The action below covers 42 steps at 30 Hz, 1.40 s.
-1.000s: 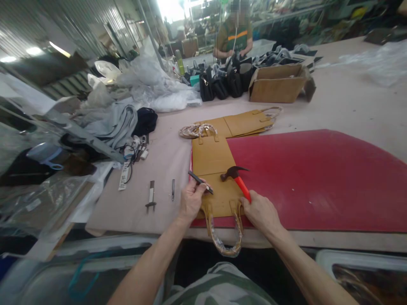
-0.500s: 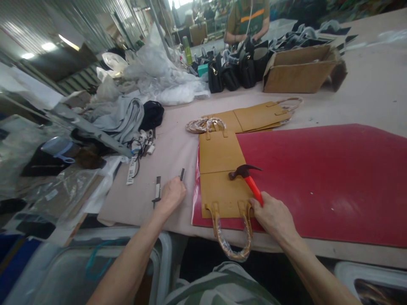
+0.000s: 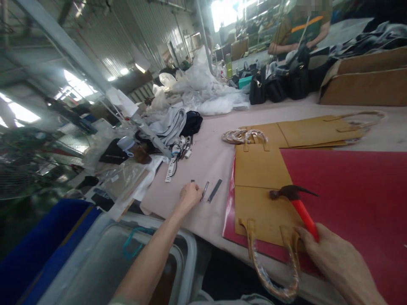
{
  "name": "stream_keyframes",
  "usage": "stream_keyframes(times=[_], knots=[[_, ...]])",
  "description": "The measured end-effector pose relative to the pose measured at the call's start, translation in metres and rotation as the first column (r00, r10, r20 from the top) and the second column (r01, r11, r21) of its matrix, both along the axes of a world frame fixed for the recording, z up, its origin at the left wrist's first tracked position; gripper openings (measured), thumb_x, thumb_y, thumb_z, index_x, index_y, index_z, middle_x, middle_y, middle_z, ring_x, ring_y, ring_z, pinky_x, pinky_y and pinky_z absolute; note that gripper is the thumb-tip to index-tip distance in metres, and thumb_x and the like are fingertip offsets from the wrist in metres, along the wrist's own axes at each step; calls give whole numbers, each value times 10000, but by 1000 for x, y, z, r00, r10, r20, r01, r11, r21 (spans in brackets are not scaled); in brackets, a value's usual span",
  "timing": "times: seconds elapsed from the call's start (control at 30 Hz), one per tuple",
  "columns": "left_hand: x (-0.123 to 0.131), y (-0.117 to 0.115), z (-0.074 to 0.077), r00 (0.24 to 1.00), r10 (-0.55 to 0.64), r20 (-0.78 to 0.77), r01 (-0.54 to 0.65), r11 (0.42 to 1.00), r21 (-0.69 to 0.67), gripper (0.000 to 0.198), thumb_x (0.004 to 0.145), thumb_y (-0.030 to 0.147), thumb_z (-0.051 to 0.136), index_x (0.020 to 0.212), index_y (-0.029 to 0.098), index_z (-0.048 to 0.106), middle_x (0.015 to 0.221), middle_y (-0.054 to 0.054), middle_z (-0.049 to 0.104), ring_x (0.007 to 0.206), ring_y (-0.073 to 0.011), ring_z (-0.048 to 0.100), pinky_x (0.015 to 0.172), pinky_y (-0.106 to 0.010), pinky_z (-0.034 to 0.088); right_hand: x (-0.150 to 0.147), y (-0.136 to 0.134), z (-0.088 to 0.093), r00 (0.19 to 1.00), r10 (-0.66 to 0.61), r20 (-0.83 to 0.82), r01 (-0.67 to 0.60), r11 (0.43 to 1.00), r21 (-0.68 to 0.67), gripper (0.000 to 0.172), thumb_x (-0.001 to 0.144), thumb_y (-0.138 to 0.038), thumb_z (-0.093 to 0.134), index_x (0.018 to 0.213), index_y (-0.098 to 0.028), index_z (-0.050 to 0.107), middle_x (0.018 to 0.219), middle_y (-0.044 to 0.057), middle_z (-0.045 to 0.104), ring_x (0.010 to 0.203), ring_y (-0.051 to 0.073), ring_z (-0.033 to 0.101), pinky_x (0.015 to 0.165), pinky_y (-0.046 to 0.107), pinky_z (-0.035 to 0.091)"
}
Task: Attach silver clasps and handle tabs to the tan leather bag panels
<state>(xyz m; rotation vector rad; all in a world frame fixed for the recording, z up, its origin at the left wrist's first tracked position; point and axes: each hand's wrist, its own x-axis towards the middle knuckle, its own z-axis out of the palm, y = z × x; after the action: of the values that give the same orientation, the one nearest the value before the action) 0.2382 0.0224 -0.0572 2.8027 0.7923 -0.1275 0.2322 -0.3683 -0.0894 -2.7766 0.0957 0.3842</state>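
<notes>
My left hand (image 3: 190, 195) is low over the table, its fingers bent together over something mostly hidden. A small dark tip (image 3: 192, 181) shows just beyond them. Right beside its fingertips is a thin metal strip (image 3: 205, 190), and a wider dark grey strip (image 3: 215, 190) lies further right. My right hand (image 3: 335, 250) is closed around the red handle of a claw hammer (image 3: 294, 195). The hammer's head is over a tan bag panel (image 3: 260, 207), whose plastic-wrapped handle (image 3: 265, 279) hangs past the table edge.
Under the tan panel is a red board (image 3: 343, 186). More tan panels (image 3: 308, 131) lie behind. Black bags (image 3: 273, 87), a cardboard box (image 3: 365, 78) and plastic wrapping (image 3: 200, 84) fill the back. A grey bin (image 3: 111, 254) stands below the table edge. Across the table is another person (image 3: 302, 31).
The view has swung left. My left hand has let go of the dark grey strip, which now lies on the table, and has moved left to another small item. My right hand still holds the hammer.
</notes>
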Motion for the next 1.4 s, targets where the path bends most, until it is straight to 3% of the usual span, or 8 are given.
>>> stream_keyframes(times=[0.17, 0.33, 0.5, 0.57, 0.67, 0.73, 0.87, 1.4], knots=[[19, -8, -6, 998, -62, -10, 61, 994, -88, 223, 800, 391, 699, 786, 170, 728, 843, -142, 774, 862, -259, 728, 711, -281, 478, -1, 9, 21, 998, 23, -58, -29, 994, -108, 405, 984, -474, 351, 940, -196, 642, 854, 163, 735, 820, 332, 707, 667, 372, 447], [25, -11, -7, 992, -125, -22, 118, 971, -209, 176, 699, 194, 703, 561, 176, 595, 574, -91, 676, 714, -267, 717, 635, -283, 480, -8, 19, 37, 999, 0, -50, -6, 993, -121, 350, 1000, -417, 395, 1002, -177, 651, 936, 160, 743, 870, 294, 708, 660, 332, 411], [11, -28, 7, 986, -89, 138, 136, 914, -383, 155, 870, 246, 513, 747, 173, 574, 669, -57, 704, 691, -201, 724, 619, -252, 539, -12, 19, 38, 998, -35, -44, 29, 993, -118, 326, 1007, -424, 424, 1029, -184, 642, 937, 137, 742, 896, 274, 706, 657, 316, 380], [-1, -55, 11, 959, -4, 282, 186, 760, -623, 172, 898, 325, 503, 857, 169, 564, 760, -57, 727, 687, -180, 731, 611, -247, 570, -13, 19, 38, 999, -33, -43, 28, 993, -115, 331, 1012, -423, 421, 1038, -179, 642, 950, 144, 740, 904, 277, 704, 658, 318, 376], [-18, -109, 8, 897, 93, 431, 368, 382, -848, 254, 838, 412, 633, 878, 171, 559, 804, -46, 722, 712, -180, 737, 616, -254, 605, -13, 20, 39, 999, -27, -45, 21, 992, -121, 328, 1015, -413, 421, 1042, -170, 641, 959, 154, 739, 906, 285, 704, 658, 321, 372], [-25, -140, 1, 888, 63, 456, 423, 282, -861, 272, 854, 433, 637, 885, 176, 554, 839, -49, 725, 729, -173, 738, 622, -251, 611, -13, 20, 38, 999, -22, -44, 16, 992, -126, 329, 1017, -415, 421, 1040, -169, 638, 958, 154, 738, 906, 286, 705, 658, 321, 370], [-30, -169, -15, 843, -30, 537, 519, 305, -798, 219, 918, 388, 596, 869, 181, 546, 839, -55, 724, 764, -160, 734, 702, -262, 618, -15, 20, 37, 999, -25, -33, 21, 992, -124, 340, 1023, -421, 405, 1030, -170, 634, 933, 144, 737, 891, 278, 706, 653, 319, 366], [-37, -167, -30, 764, -153, 627, 630, 388, -673, 136, 989, 289, 517, 914, 195, 582, 846, -43, 717, 772, -155, 718, 735, -258, 599, -16, 18, 36, 999, -29, -33, 27, 997, -71, 302, 1015, -402, 424, 1035, -172, 618, 908, 138, 731, 868, 277, 703, 642, 322, 349]])
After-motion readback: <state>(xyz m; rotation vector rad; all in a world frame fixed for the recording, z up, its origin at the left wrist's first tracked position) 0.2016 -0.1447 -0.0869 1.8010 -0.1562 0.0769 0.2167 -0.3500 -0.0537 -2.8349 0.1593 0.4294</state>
